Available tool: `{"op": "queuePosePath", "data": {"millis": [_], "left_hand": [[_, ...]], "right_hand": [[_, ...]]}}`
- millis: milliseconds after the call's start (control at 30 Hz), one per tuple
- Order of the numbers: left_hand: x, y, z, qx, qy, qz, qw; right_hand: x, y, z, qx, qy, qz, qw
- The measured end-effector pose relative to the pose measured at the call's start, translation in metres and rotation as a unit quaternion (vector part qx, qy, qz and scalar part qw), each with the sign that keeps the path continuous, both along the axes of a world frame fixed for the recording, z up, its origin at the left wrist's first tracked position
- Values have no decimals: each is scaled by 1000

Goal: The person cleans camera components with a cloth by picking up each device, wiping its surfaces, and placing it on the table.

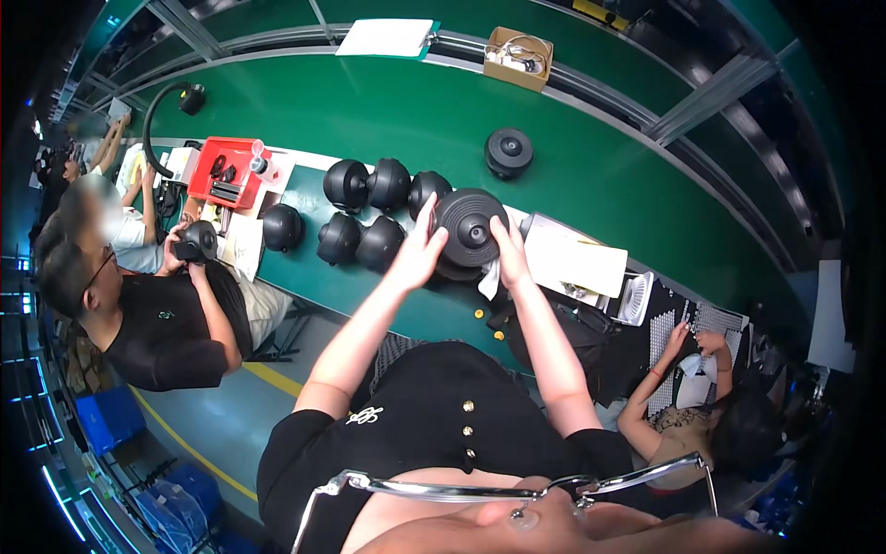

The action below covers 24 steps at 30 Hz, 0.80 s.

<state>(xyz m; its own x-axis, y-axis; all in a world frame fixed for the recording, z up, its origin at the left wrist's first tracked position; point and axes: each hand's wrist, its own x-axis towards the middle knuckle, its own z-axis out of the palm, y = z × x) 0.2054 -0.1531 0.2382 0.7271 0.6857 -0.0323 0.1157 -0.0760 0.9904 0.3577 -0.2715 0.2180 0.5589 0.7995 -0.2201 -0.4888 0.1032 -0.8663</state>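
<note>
I hold a round black dome-shaped part [469, 224] up in front of me with both hands, its circular face turned toward me. My left hand [417, 253] grips its left side with fingers spread. My right hand [508, 255] grips its right side and also pinches a small white cloth [489, 277] below it. Several similar black dome parts [369, 210] sit in two rows on the green bench [388, 286] just left of my hands. One more black part [508, 151] lies alone on the green conveyor belt [388, 111] beyond.
A red tray [227, 172] with small items stands at the bench's left end. A person on my left holds another black part [197, 242]. A person on my right handles small pieces on trays [674, 332]. A cardboard box [519, 57] and white sheet [386, 38] lie beyond the belt.
</note>
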Motion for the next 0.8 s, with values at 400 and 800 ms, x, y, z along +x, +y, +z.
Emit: {"op": "queuePosePath", "data": {"millis": [400,800], "left_hand": [[0,18,-24,36,-58,116,991],[-36,16,-38,-188,19,156,970]], "right_hand": [[31,-13,-39,-124,34,204,971],[139,192,-73,-321,-321,126,882]]}}
